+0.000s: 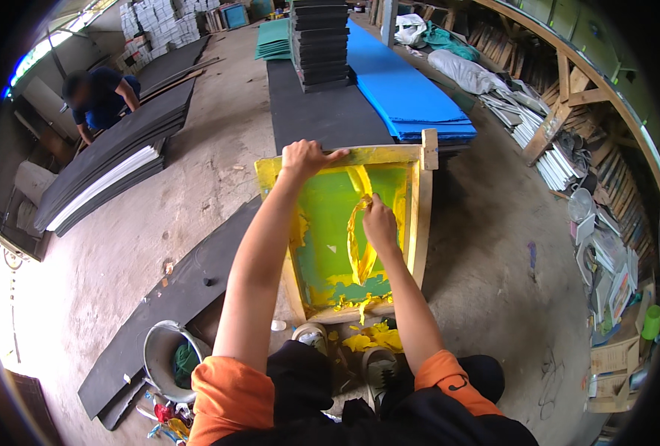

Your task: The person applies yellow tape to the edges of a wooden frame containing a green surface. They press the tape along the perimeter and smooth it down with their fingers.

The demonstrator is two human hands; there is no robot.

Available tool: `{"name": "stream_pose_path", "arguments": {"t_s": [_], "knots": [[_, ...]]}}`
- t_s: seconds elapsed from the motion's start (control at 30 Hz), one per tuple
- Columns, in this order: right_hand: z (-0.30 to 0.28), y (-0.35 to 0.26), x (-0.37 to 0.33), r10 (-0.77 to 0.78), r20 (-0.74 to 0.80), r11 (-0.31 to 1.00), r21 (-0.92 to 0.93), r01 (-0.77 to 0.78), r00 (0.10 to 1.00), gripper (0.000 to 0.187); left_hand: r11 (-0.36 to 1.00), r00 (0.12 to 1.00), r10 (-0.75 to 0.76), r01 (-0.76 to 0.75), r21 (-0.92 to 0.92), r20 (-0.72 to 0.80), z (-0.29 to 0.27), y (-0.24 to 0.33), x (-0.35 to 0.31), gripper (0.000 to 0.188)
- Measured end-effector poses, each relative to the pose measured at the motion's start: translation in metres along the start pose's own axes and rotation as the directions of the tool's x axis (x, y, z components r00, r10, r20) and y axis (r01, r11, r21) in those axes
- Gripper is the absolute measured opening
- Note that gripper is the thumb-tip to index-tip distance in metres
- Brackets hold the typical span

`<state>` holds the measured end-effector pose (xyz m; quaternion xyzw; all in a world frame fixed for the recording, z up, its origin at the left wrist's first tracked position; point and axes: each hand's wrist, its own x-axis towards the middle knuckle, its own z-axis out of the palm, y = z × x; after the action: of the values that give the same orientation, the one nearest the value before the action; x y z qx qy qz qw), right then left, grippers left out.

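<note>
A wooden screen printing frame (417, 223) stands tilted in front of my legs, its green mesh (330, 223) smeared with yellow. My left hand (305, 158) grips the frame's top bar, thumb stretched along it. Over the mesh, my right hand (380, 221) is closed on a long strip of yellow peeled film (357, 253). The strip hangs in a loop, and its upper end reaches the mesh near the top bar. Yellow scraps (363, 303) gather along the frame's bottom bar. More yellow peelings (374, 338) lie on the floor by my shoes.
A grey bucket (160, 349) with dark green cloth stands at my left, on black sheets (188, 271). Beyond the frame lie blue sheets (404, 82) and a tall black stack (319, 44). Another person (103, 97) bends over black sheets at the far left. Clutter lines the right wall.
</note>
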<state>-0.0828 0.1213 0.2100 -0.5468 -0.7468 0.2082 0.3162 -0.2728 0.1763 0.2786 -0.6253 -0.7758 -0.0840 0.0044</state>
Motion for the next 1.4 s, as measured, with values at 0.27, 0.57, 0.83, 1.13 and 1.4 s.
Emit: {"name": "stream_pose_path", "arguments": {"t_s": [0.27, 0.57, 0.83, 1.13, 1.4], "knots": [[0.008, 0.034, 0.0, 0.189, 0.097, 0.855, 0.473, -0.212, 0.977, 0.057, 0.989, 0.99, 0.124, -0.128, -0.071, -0.066, -0.012, -0.036, -0.024, 0.074], [-0.002, 0.019, 0.075, -0.001, -0.02, 0.994, 0.113, 0.003, 1.0, 0.052, 0.984, 0.986, 0.158, -0.161, -0.073, -0.048, -0.02, -0.059, -0.017, 0.071], [0.04, -0.017, 0.078, 0.053, 0.019, 0.999, -0.004, -0.053, 0.998, 0.038, 0.99, 0.989, -0.14, 0.141, 0.015, -0.044, -0.002, -0.053, -0.012, 0.089], [0.043, -0.055, 0.059, 0.063, -0.089, 0.987, -0.141, -0.075, 0.994, 0.03, 0.97, 0.97, -0.242, 0.242, -0.03, 0.003, 0.001, -0.061, -0.002, 0.094], [0.05, -0.064, 0.052, 0.044, -0.082, 0.996, -0.077, -0.05, 0.996, 0.028, 0.969, 0.969, -0.245, 0.244, -0.022, -0.016, 0.004, -0.069, -0.003, 0.095]]}}
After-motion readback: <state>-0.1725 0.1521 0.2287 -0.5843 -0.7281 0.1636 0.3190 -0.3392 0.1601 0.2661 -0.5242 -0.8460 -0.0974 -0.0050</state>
